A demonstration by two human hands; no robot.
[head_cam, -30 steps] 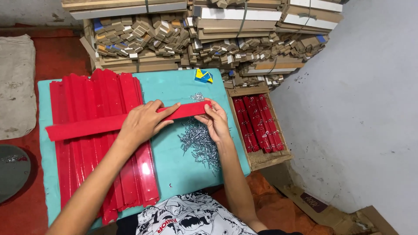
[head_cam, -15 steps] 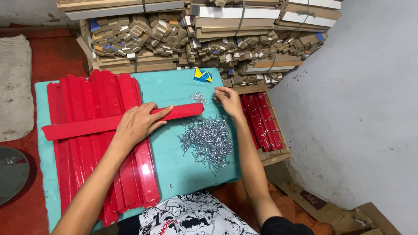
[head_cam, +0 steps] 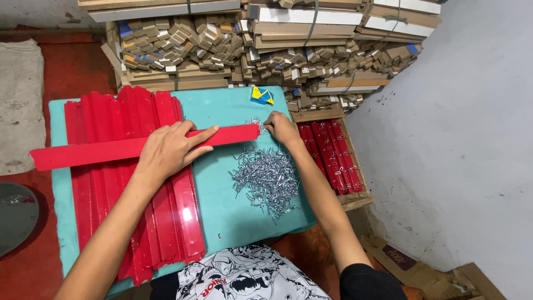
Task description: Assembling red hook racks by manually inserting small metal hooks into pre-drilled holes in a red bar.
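My left hand (head_cam: 169, 150) stayed flat and open on the red strip (head_cam: 111, 149), pinning it across the red stack (head_cam: 133, 222). My right hand (head_cam: 282, 128) had moved back to the strip's end, fingertips pinched at small clips (head_cam: 269, 178).

Person seen from above, head-worn view. Left hand (head_cam: 169, 149): bare, no glove, ring or watch visible; fingers long, nails short. Left forearm: bare along all of its visible length, no sleeve in view. Right hand (head_cam: 282, 127): likewise bare, without glove or jewellery. Right arm: bare from wrist to above the elbow, where a black short sleeve (head_cam: 369, 282) begins at the lower edge of the picture. Torso: a garment (head_cam: 250, 275) of white cloth printed all over with black comic-style line drawings, with a small patch of red lettering near its lower middle.
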